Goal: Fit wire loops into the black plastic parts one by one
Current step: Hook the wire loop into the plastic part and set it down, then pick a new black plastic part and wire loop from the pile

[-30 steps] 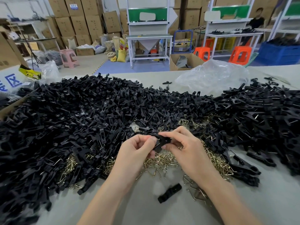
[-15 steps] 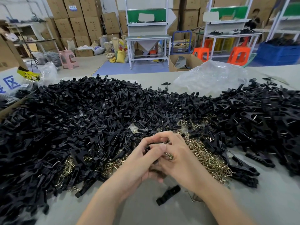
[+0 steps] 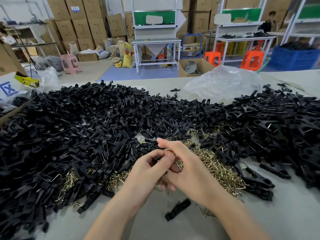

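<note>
Gripping a black plastic part (image 3: 156,159) in curled fingers, the left hand (image 3: 149,170) holds it above the brass wire loops (image 3: 216,170) — the right hand (image 3: 188,170) overlaps it, forefinger straight, its own hold impossible to tell.

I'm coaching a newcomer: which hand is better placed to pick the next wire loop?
Right, probably: the left hand grips the black part, while the right hand lies over the wire loops with its index finger free.
</note>
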{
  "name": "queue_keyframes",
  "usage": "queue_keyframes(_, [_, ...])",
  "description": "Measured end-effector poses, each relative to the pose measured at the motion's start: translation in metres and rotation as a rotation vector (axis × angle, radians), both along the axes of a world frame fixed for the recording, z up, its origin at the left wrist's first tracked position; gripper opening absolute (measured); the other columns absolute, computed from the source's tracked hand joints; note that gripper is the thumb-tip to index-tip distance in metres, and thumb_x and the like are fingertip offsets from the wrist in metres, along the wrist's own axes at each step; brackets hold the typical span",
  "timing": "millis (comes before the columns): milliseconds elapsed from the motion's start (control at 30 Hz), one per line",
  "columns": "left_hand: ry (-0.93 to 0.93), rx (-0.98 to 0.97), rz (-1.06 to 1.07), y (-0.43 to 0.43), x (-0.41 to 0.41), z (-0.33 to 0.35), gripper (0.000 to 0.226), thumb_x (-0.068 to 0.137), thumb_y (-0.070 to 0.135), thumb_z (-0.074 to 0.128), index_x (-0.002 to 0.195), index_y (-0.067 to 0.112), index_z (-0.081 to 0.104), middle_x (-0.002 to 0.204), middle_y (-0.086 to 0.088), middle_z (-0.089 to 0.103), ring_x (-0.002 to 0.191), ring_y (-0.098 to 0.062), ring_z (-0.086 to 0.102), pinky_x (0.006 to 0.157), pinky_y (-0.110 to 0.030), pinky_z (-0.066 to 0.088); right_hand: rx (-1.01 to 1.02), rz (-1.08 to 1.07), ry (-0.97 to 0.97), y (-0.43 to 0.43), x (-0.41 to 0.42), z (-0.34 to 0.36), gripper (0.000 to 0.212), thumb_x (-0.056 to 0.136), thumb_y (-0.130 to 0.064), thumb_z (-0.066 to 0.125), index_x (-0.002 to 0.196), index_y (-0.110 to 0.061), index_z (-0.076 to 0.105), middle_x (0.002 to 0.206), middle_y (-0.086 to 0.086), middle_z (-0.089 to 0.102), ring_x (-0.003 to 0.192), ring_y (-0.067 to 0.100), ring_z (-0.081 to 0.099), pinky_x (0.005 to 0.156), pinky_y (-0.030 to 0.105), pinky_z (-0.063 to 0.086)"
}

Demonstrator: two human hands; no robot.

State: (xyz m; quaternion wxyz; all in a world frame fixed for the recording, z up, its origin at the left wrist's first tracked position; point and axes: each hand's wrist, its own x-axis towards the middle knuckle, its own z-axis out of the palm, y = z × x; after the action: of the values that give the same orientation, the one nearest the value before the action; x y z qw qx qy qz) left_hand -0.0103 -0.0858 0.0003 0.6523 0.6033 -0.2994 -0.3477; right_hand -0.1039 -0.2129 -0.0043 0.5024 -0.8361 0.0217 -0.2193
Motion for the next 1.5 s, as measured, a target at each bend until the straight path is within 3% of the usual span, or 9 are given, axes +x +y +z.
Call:
queue_keyframes(333, [0.057,-0.004,-0.027,-0.003,-0.002,-0.001,0.017,0.081,0.037,0.068,0.079,0.022,0.076,0.083,-0.009,0.073,0.049,-0.022,0.063,0.044,-0.023,0.044,-0.059,0.063,0.033,-0.004,-0.002,-0.001,0.044,0.081,-0.021,0.070,0.123,-0.033,0.067,0.132,-0.024,0.052,0.109,0.008,0.066,0.093,0.024,0.054])
queue_keyframes(467, [0.150,-0.052,-0.086,-0.003,-0.001,0.000,0.041,0.076,0.044,0.075,0.102,0.012,0.070,0.097,-0.017,0.073,0.058,-0.023,0.063,0.050,-0.028,0.050,0.088,0.073,0.019,-0.004,-0.001,-0.003,0.040,0.088,-0.003,0.073,0.118,-0.029,0.068,0.130,-0.025,0.052,0.085,0.017,0.073,0.076,0.026,0.061])
queue_keyframes(600, [0.188,-0.084,-0.122,-0.004,-0.005,0.000,0.057,0.081,0.057,0.073,0.126,0.023,0.064,0.113,-0.021,0.071,0.078,-0.026,0.068,0.057,-0.030,0.056,0.097,-0.159,-0.040,-0.011,-0.002,0.008,0.024,0.088,-0.033,0.075,0.107,-0.046,0.066,0.111,-0.026,0.068,0.093,0.004,0.070,0.079,0.015,0.055])
queue_keyframes(800, [0.102,-0.122,0.103,-0.002,-0.011,0.004,0.050,0.079,0.046,0.070,0.124,0.028,0.061,0.099,-0.009,0.074,0.075,-0.023,0.068,0.055,-0.028,0.055,1.256,-0.313,-0.600,-0.103,-0.014,0.085,0.048,0.090,-0.034,0.070,0.124,-0.005,0.053,0.110,0.010,0.074,0.100,0.018,0.074,0.083,0.027,0.060])
queue_keyframes(867, [-0.150,-0.056,0.255,0.000,-0.009,0.001,0.032,0.089,0.041,0.064,0.118,0.030,0.063,0.092,0.001,0.073,0.071,-0.015,0.066,0.056,-0.024,0.054,1.368,-0.310,-0.555,-0.116,-0.017,0.090,0.051,0.091,-0.030,0.071,0.128,-0.004,0.047,0.119,0.018,0.070,0.101,0.021,0.074,0.085,0.030,0.061])
queue_keyframes(967, [-0.782,0.209,0.530,0.004,0.001,-0.010,0.025,0.097,0.041,0.050,0.118,0.035,0.061,0.095,0.020,0.068,0.077,0.001,0.058,0.072,-0.017,0.046,1.149,-0.310,-0.305,-0.094,-0.010,0.071,0.035,0.093,-0.022,0.068,0.124,-0.008,0.058,0.111,0.010,0.075,0.089,0.018,0.075,0.075,0.029,0.062])
queue_keyframes(1100, [-1.216,0.683,0.555,0.005,0.019,-0.022,0.050,0.101,0.047,0.040,0.147,0.027,0.047,0.143,0.007,0.054,0.134,-0.015,0.046,0.114,-0.034,0.029,0.586,-0.434,-0.053,-0.049,0.001,0.027,0.030,0.099,-0.019,0.060,0.129,-0.027,0.059,0.101,-0.003,0.075,0.088,0.010,0.071,0.080,0.030,0.062])
queue_keyframes(1300, [-1.245,0.683,0.372,0.001,0.034,-0.026,0.047,0.096,0.059,0.047,0.136,0.037,0.055,0.141,0.004,0.051,0.135,-0.021,0.041,0.107,-0.039,0.032,-0.534,-0.405,0.181,-0.023,0.013,-0.021,0.041,0.103,-0.045,0.042,0.143,-0.039,0.050,0.142,-0.019,0.050,0.131,0.000,0.041,0.110,0.023,0.032])
queue_keyframes(1500, [-1.192,0.500,0.447,0.001,0.032,-0.027,0.022,0.088,0.042,0.071,0.104,0.028,0.064,0.106,0.006,0.051,0.098,-0.020,0.056,0.085,-0.036,0.045,-0.690,-0.368,0.319,-0.026,0.014,-0.028,0.049,0.101,-0.059,0.026,0.136,-0.040,0.056,0.150,-0.017,0.042,0.141,0.006,0.029,0.114,0.028,0.021])
